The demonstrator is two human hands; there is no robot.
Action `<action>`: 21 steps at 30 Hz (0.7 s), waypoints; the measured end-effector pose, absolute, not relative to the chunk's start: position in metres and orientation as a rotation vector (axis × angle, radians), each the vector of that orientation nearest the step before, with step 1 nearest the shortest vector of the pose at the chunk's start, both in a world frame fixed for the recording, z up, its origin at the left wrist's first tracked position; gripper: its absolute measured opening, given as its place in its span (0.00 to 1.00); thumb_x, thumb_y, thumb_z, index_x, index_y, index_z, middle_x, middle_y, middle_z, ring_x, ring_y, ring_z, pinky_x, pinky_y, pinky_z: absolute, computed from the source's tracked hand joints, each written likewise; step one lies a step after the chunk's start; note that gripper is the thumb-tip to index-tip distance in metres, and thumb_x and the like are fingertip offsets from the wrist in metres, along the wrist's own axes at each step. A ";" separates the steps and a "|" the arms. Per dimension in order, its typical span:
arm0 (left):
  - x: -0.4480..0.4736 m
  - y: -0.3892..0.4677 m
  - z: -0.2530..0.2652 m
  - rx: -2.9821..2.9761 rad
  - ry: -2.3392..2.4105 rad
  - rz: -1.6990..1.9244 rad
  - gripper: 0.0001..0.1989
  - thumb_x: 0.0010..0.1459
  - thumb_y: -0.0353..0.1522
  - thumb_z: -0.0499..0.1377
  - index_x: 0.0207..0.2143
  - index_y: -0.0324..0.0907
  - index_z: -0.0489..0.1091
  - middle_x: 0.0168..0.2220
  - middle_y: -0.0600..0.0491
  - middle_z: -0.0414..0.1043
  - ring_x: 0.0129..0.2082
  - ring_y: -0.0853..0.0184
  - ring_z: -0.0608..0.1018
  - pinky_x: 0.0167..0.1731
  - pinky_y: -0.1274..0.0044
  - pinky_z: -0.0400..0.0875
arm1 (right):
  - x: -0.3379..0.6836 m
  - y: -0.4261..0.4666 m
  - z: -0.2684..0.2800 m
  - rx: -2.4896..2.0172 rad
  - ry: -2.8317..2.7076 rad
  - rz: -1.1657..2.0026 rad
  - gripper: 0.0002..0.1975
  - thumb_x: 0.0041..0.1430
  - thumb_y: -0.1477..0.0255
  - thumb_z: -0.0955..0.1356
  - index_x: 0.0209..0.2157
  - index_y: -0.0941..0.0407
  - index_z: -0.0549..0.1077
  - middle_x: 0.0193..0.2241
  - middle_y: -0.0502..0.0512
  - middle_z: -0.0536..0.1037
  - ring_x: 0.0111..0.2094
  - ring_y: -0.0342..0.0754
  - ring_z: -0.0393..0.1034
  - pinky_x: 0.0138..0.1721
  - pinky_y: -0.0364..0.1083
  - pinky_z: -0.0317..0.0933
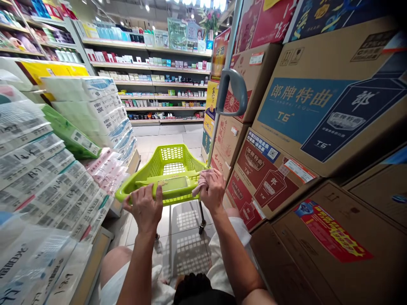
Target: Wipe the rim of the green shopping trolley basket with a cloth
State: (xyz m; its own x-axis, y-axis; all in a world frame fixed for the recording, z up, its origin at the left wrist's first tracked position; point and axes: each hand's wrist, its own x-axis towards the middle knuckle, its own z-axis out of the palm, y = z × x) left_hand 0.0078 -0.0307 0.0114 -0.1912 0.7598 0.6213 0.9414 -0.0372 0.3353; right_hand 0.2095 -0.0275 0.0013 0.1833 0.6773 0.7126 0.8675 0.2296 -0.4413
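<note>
along the near edge of the green cart, our left hand is curled firmly over the left corner and our right hand is wrapped round a pinkish cloth against the right corner, the cart stretching straight ahead, long axis leading away from us, both hands about equally near.

Bare forearms stretched forward, angled inward; left hand curled, palm down; right hand curled, set apart

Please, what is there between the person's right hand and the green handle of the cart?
In the head view, a crumpled pale pink cloth lies between the right hand and the green handle.
</note>
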 end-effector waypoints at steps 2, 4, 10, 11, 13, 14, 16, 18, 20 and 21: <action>0.004 -0.027 0.012 -1.868 -1.933 -0.999 0.27 0.68 0.46 0.45 0.46 0.38 0.76 0.43 0.42 0.78 0.46 0.53 0.72 0.57 0.59 0.51 | 0.201 -0.025 0.004 -1.525 -1.571 -0.216 0.15 0.57 0.75 0.63 0.43 0.55 0.77 0.45 0.58 0.79 0.52 0.56 0.67 0.63 0.57 0.51; 0.002 -0.024 0.013 -1.867 -1.906 -0.965 0.26 0.68 0.46 0.45 0.45 0.38 0.76 0.41 0.42 0.78 0.44 0.53 0.72 0.56 0.59 0.52 | 0.189 -0.023 0.006 -1.494 -1.655 -0.217 0.18 0.57 0.72 0.65 0.49 0.54 0.76 0.49 0.58 0.77 0.53 0.57 0.67 0.63 0.57 0.52; -0.005 -0.024 0.013 -1.833 -1.900 -0.888 0.27 0.68 0.47 0.43 0.43 0.39 0.76 0.37 0.44 0.76 0.42 0.54 0.71 0.54 0.58 0.52 | 0.219 0.011 0.035 -1.681 -1.880 -0.155 0.13 0.63 0.62 0.66 0.36 0.55 0.80 0.37 0.60 0.81 0.52 0.57 0.68 0.62 0.58 0.51; -0.004 -0.025 0.013 -1.830 -1.900 -0.878 0.27 0.68 0.47 0.43 0.44 0.40 0.75 0.37 0.44 0.76 0.42 0.54 0.70 0.54 0.58 0.53 | 0.225 0.017 0.040 -1.733 -1.888 -0.124 0.14 0.63 0.62 0.66 0.33 0.55 0.79 0.36 0.60 0.81 0.51 0.56 0.69 0.62 0.58 0.51; -0.001 -0.027 0.013 -1.800 -1.908 -0.865 0.27 0.68 0.47 0.43 0.44 0.40 0.75 0.37 0.44 0.75 0.42 0.54 0.70 0.54 0.58 0.53 | 0.228 0.022 0.043 -1.795 -1.885 -0.031 0.13 0.62 0.63 0.66 0.31 0.55 0.79 0.32 0.58 0.81 0.44 0.53 0.72 0.59 0.56 0.55; 0.001 -0.029 0.013 -1.775 -1.915 -0.861 0.27 0.68 0.48 0.43 0.44 0.40 0.75 0.37 0.44 0.75 0.42 0.54 0.69 0.54 0.58 0.53 | 0.224 0.020 0.041 -1.795 -1.868 0.006 0.12 0.62 0.64 0.66 0.31 0.55 0.79 0.31 0.57 0.80 0.41 0.52 0.73 0.57 0.54 0.57; 0.004 -0.032 0.013 -1.729 -1.926 -0.859 0.26 0.68 0.48 0.43 0.43 0.41 0.75 0.36 0.45 0.74 0.41 0.54 0.69 0.54 0.57 0.53 | 0.213 0.012 0.029 -1.696 -1.802 -0.003 0.10 0.60 0.67 0.66 0.31 0.55 0.78 0.32 0.57 0.80 0.40 0.52 0.73 0.53 0.52 0.60; 0.004 -0.035 0.012 -1.712 -1.924 -0.866 0.25 0.68 0.47 0.44 0.43 0.42 0.75 0.35 0.45 0.73 0.41 0.55 0.69 0.54 0.57 0.52 | 0.207 0.004 0.012 -1.476 -1.693 -0.101 0.09 0.59 0.69 0.66 0.34 0.55 0.78 0.36 0.57 0.80 0.45 0.53 0.72 0.54 0.53 0.60; 0.003 -0.040 0.011 -1.723 -1.918 -0.860 0.25 0.68 0.47 0.44 0.43 0.42 0.75 0.35 0.46 0.73 0.41 0.55 0.69 0.54 0.57 0.52 | 0.211 0.003 -0.002 -1.243 -1.544 -0.176 0.10 0.61 0.70 0.63 0.36 0.54 0.77 0.38 0.57 0.80 0.51 0.54 0.70 0.58 0.54 0.59; 0.003 -0.041 0.011 -1.736 -1.918 -0.853 0.25 0.68 0.47 0.44 0.44 0.42 0.75 0.35 0.46 0.73 0.41 0.55 0.69 0.54 0.56 0.53 | 0.216 0.006 -0.008 -1.165 -1.443 -0.192 0.12 0.63 0.71 0.62 0.35 0.54 0.77 0.38 0.57 0.80 0.52 0.53 0.70 0.58 0.55 0.58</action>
